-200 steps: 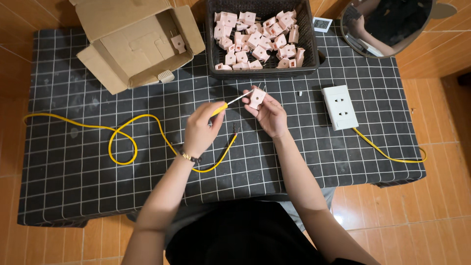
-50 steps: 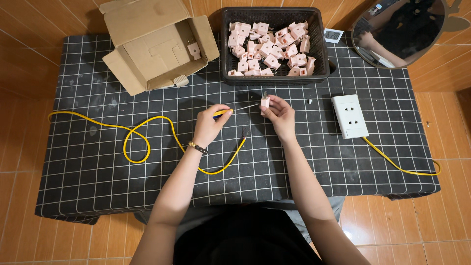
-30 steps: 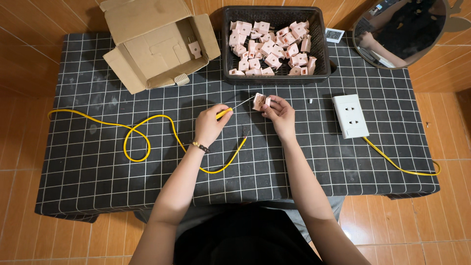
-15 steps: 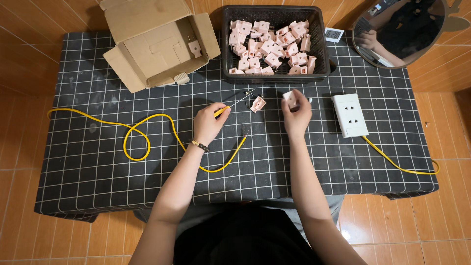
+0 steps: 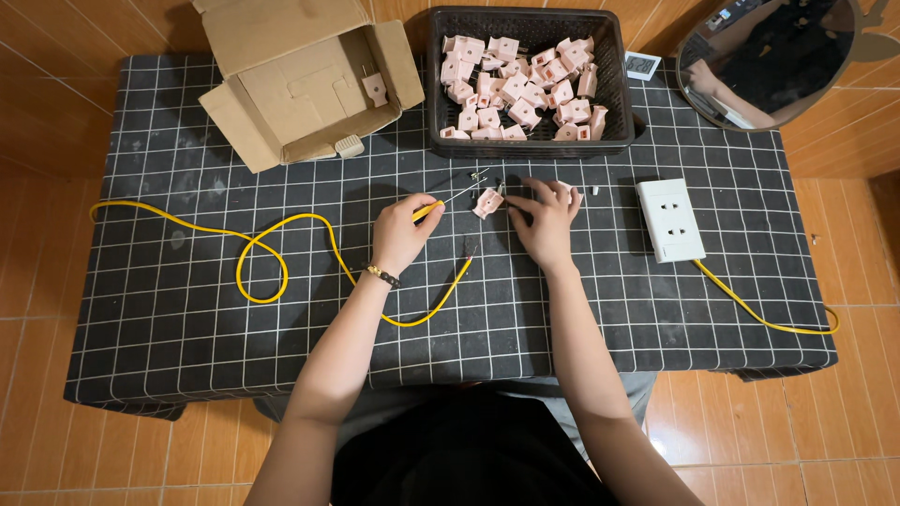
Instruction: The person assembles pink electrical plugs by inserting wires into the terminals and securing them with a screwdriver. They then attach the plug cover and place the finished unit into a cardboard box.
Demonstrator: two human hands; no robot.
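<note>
Pink plastic marks the plug [image 5: 487,201], which lies on the checked cloth [image 5: 187,347] between our two hands, just below the basket [image 5: 525,145] of like parts. Our left hand [image 5: 403,232] pinches a yellow-handled screwdriver [image 5: 441,204] between thumb and fingers; the shaft points right and slightly up, its tip close to the plug. Our right hand [image 5: 546,217] rests palm down with fingers spread, their tips just right of the plug; we cannot tell whether they touch it. The right hand is the nearer one. The plug's long axis appears to tilt up to the right. A bare end of the yellow wire [image 5: 281,272] lies just below the plug. Small screws near the plug are hard to make out. The socket [image 5: 670,220] sits well right; the box [image 5: 300,75] stands upper left.
</note>
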